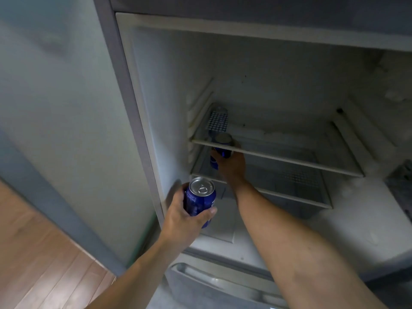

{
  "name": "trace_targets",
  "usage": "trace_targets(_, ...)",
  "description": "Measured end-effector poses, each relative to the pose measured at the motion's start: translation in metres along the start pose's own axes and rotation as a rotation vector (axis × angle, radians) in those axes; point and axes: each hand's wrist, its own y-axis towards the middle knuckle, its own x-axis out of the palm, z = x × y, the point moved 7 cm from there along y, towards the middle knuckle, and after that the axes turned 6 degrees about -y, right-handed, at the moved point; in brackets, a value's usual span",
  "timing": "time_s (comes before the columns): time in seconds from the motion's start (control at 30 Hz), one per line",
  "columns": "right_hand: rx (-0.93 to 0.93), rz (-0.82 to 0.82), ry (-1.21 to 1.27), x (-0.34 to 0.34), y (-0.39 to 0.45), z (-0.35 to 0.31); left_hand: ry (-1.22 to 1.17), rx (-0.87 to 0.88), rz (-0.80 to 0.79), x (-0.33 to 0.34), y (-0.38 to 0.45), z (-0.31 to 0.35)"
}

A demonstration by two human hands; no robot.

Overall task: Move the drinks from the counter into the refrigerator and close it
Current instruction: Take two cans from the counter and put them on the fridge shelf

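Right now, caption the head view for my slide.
Right hand sets blue can inside open fridge; left hand holds another.

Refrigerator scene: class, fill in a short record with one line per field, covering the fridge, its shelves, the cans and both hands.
refrigerator: open, interior dim
upper glass shelf: checkered can at its back left
right hand: deep inside, gripping a blue can seen through the upper shelf, between the two shelves
lower glass shelf: nothing visibly standing on it
left hand: outside the opening, holding a second blue can upright, pull-tab unopened
floor: wood planks at left
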Motion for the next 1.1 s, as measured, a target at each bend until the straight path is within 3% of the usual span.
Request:
trace_targets(0.17, -0.094, 0.036, -0.015, 0.008, 0.021, -0.008, -0.005, -0.009, -0.018, 0.005, 0.005, -0.002)
trace_targets(0.37, -0.037, -0.309, -0.112, 0.026, 0.031, -0.013, -0.037, -0.059, -0.001, 0.009, 0.010, -0.009)
trace_targets(0.57, -0.015, -0.227, -0.073, -0.019, -0.025, -0.010, -0.037, -0.052, 0.019, 0.006, 0.023, -0.002)
trace_targets(0.67, 0.035, -0.391, -0.048, -0.028, -0.067, 0.001, -0.071, -0.052, 0.066, 0.003, 0.034, -0.001)
trace_targets(0.77, -0.045, -0.523, -0.154, -0.032, -0.100, 0.009, -0.109, -0.049, 0.074, 0.006, 0.046, 0.002)
trace_targets(0.87, -0.149, -0.505, -0.198, -0.025, -0.110, 0.000, -0.125, -0.026, 0.038, 0.016, 0.054, 0.010)
trace_targets(1.0, -0.282, -0.318, -0.240, -0.021, -0.105, -0.020, -0.102, 0.025, -0.015, 0.030, 0.057, 0.022)
trace_targets(1.1, -0.310, -0.288, -0.344, -0.017, -0.095, -0.019, -0.071, 0.041, -0.053, 0.031, 0.057, 0.027)
